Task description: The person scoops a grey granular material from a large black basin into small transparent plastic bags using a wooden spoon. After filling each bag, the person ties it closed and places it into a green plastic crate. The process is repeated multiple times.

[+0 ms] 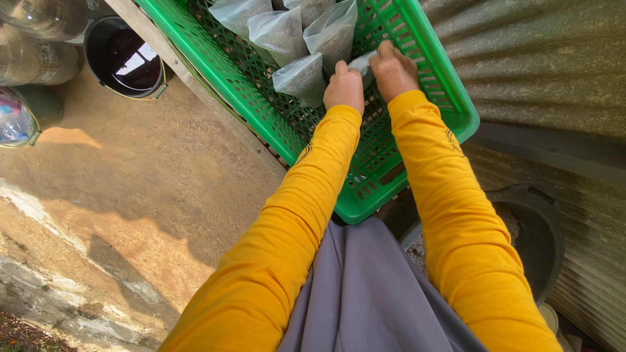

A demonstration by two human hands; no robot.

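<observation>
Two hands work inside the green crate (450,98), and everything else can be placed from it. The left hand (344,87) and the right hand (393,70) sit close together over the crate's lattice floor, both closed on one small clear bag of grey soil (360,63), which shows only as a pale sliver between them, toward the crate's right wall. Just beside the left hand, further into the crate, stands another filled bag (300,79), and behind it three more bags (306,29) lean against each other.

The risks, as I judge them, come from crowding and thin plastic. The bags already standing look loosely propped, so a nudge from the left wrist could tip the nearest one and spill soil through the open lattice. The held bag is hidden by the fingers, so whether its mouth is folded or open cannot be told; if open, a tilt would shed soil. The crate's near corner overhangs the wooden plank (195,85) under it, above a dark basin of soil (535,228), so heavy pressing at that end might rock it. Left of the crate, on the ground, a black bucket (124,58) stands well apart from the hands
</observation>
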